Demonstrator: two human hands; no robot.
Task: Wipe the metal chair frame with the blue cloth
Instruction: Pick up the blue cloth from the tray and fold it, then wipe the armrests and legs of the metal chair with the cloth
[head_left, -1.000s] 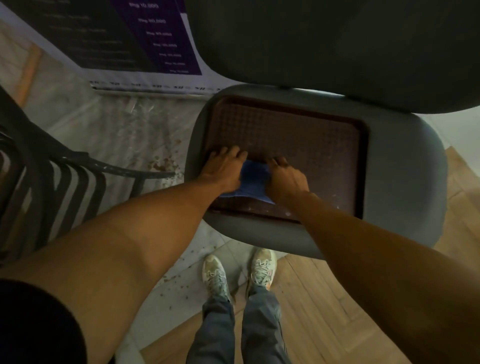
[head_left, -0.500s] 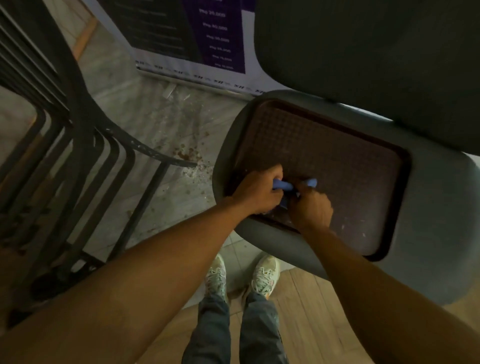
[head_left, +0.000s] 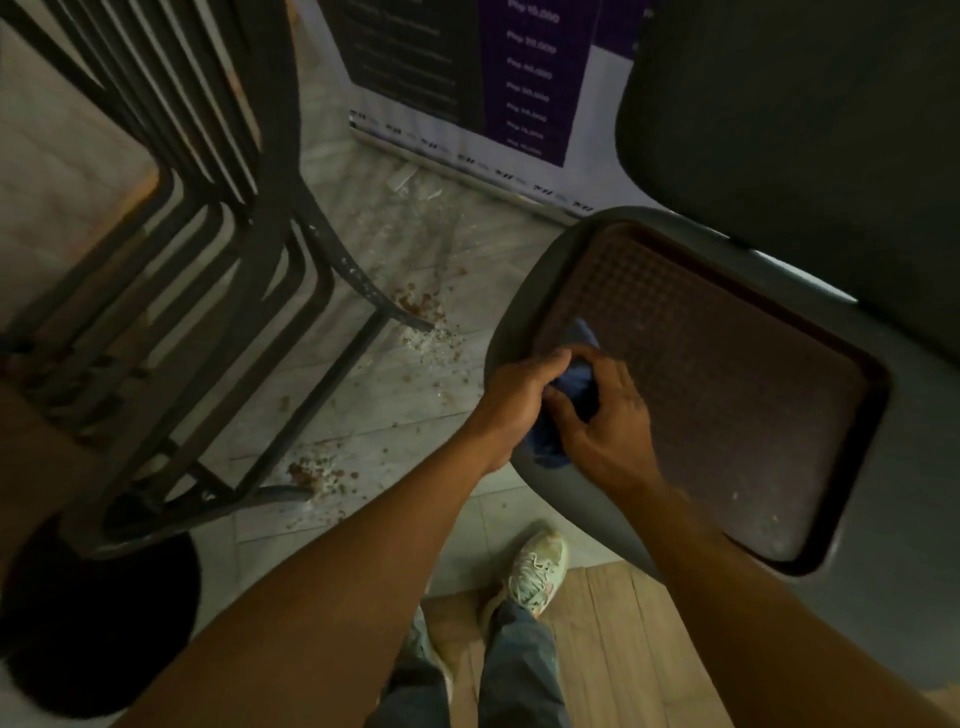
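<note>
The blue cloth (head_left: 569, 395) is bunched between both hands at the near left corner of a brown tray (head_left: 727, 384). My left hand (head_left: 519, 400) is curled around the cloth from the left. My right hand (head_left: 608, 415) grips it from the right, with cloth showing above and below the fingers. The tray lies on the seat of a grey chair (head_left: 893, 519). The dark metal chair frame (head_left: 249, 270), a stack of slatted black bars, stands to the left, apart from both hands.
Brown crumbs and debris (head_left: 415, 332) are scattered on the pale tile floor between the frame and the grey chair. A printed banner (head_left: 467, 93) leans at the back. My shoes (head_left: 535, 571) stand at the edge of a wooden floor strip.
The cloth went from lying flat under both hands to being gathered up and bunched between them. The view swung left, bringing more of the metal frame into sight.
</note>
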